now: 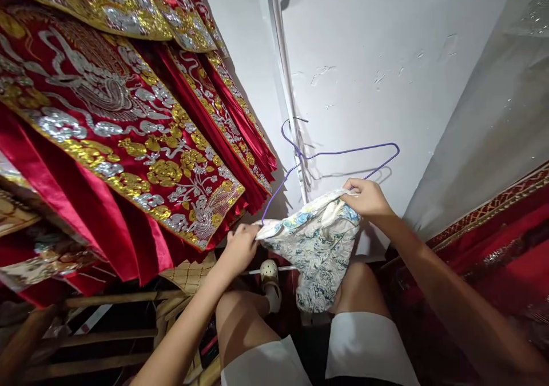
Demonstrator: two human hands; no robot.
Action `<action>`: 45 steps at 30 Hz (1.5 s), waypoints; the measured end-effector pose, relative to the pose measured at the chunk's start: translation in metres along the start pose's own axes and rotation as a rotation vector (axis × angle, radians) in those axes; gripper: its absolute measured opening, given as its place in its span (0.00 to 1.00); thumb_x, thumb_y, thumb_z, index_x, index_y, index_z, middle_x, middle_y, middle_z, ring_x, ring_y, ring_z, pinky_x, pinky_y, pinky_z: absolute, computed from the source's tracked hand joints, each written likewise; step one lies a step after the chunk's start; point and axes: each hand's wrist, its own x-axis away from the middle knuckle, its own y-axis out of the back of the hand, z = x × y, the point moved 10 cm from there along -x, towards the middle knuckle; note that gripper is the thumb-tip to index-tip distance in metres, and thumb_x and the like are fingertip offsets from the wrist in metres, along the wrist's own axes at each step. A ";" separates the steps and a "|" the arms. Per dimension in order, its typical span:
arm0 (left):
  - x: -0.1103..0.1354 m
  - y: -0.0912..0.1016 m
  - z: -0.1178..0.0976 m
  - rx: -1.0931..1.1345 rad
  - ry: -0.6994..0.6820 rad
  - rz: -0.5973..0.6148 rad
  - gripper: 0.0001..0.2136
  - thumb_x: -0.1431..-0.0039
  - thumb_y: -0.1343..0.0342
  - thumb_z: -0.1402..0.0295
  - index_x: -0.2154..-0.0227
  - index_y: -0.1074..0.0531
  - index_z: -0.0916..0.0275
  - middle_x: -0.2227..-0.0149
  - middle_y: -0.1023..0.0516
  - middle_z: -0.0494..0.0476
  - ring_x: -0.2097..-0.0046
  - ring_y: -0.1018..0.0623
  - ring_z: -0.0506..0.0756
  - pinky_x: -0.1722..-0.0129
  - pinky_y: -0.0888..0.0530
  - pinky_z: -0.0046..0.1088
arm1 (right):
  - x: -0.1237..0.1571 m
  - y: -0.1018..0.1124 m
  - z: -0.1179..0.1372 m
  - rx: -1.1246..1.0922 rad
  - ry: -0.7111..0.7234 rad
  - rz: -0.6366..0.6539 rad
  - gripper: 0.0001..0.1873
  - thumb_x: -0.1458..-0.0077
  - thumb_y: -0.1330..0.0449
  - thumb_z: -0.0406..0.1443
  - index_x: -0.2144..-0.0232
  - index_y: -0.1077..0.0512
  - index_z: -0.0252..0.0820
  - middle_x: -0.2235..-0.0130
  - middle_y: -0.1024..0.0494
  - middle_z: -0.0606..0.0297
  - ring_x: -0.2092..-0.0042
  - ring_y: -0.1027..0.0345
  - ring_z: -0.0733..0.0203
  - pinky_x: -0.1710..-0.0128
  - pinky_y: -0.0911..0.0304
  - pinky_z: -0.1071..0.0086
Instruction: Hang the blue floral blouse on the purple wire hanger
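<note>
A purple wire hanger [343, 151] hangs by its hook on a white metal pole in front of me. Its lower part goes into a white garment [319, 249] with a blue and green floral print, which drapes down between my knees. My left hand [242, 246] pinches the garment's left corner, close to the hanger's left arm. At the opposite corner my right hand [364, 197] grips the cloth between thumb and fingers, just below the hanger's right end. The hanger's lower bar is hidden by the cloth.
Red costumes [171, 163] with gold and silver embroidery fill the left side. A white pole [278, 43] runs along the white wall [364, 60]. Wooden slats [107, 300] stand at lower left. Red fabric [506, 249] lies behind clear plastic at right.
</note>
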 end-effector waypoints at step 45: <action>-0.016 0.114 -0.060 0.397 -0.231 -0.558 0.07 0.39 0.56 0.73 0.69 0.33 0.60 0.72 0.31 0.51 0.68 0.30 0.54 0.64 0.34 0.29 | -0.010 0.066 -0.004 0.160 0.041 -0.065 0.27 0.51 0.37 0.43 0.49 0.21 0.38 0.74 0.25 0.63 0.73 0.37 0.58 0.70 0.41 0.65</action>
